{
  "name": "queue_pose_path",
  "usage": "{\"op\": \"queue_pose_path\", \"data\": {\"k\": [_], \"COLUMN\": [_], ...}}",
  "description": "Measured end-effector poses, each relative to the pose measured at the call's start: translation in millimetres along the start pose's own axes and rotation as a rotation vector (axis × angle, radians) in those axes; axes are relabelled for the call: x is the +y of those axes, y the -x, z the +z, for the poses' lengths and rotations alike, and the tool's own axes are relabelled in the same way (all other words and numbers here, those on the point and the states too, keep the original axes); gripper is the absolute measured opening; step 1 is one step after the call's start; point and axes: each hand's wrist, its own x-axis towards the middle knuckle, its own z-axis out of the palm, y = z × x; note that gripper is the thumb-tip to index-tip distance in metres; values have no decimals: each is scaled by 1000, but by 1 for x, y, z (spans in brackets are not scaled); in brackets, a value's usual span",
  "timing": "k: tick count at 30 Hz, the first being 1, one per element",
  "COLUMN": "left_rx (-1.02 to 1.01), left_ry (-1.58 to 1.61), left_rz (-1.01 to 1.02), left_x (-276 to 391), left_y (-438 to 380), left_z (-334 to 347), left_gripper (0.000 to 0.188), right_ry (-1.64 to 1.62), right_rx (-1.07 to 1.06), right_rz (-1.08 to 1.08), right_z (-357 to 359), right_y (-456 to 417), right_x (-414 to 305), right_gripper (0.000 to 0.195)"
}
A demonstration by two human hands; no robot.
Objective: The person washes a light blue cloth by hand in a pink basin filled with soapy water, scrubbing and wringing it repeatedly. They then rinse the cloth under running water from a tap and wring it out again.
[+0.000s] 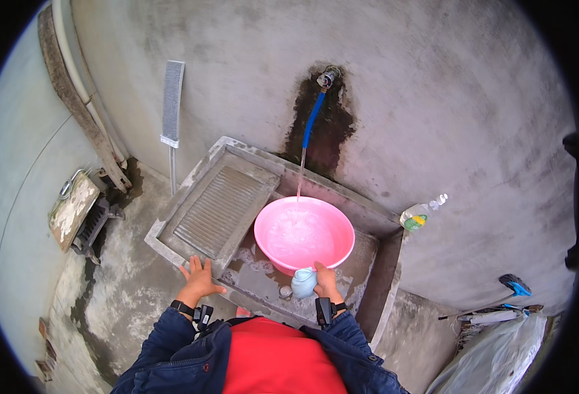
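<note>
Water runs from a blue hose (313, 120) on a wall tap (328, 79) into a pink plastic basin (342, 239), which holds some water. The basin stands inside a concrete laundry sink (375, 315). My right hand (326, 281) is at the near rim of the basin and grips a bunched light-blue cloth (304, 282). On the sink's near left edge, by the ribbed washboard (220, 209), rests my left hand (199, 284), fingers spread and holding nothing. Wet suds lie on the sink floor under the basin.
A clear dish-soap bottle (414, 216) stands at the sink's right back corner. A flat grey mop (172, 101) leans on the wall at left. A brush with a blue head (516, 285) and plastic sheeting (496, 354) are at lower right. An old board (72, 209) lies far left.
</note>
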Motion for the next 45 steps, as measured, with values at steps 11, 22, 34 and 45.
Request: {"op": "queue_pose_path", "data": {"k": [11, 22, 34, 45], "left_rx": [16, 37, 16, -16], "left_ry": [4, 5, -28, -52], "left_rz": [8, 20, -3, -13], "left_x": [-3, -1, 1, 9], "left_y": [-3, -2, -3, -3], "left_z": [4, 4, 2, -2], "left_gripper": [126, 123, 123, 125], "right_ry": [-3, -51, -36, -64], "right_rx": [36, 32, 14, 61], "right_rz": [18, 13, 9, -48], "right_z": [3, -4, -2, -5], "right_y": [4, -7, -4, -5], "right_x": [-2, 9, 11, 27], "right_gripper": [26, 25, 29, 31]}}
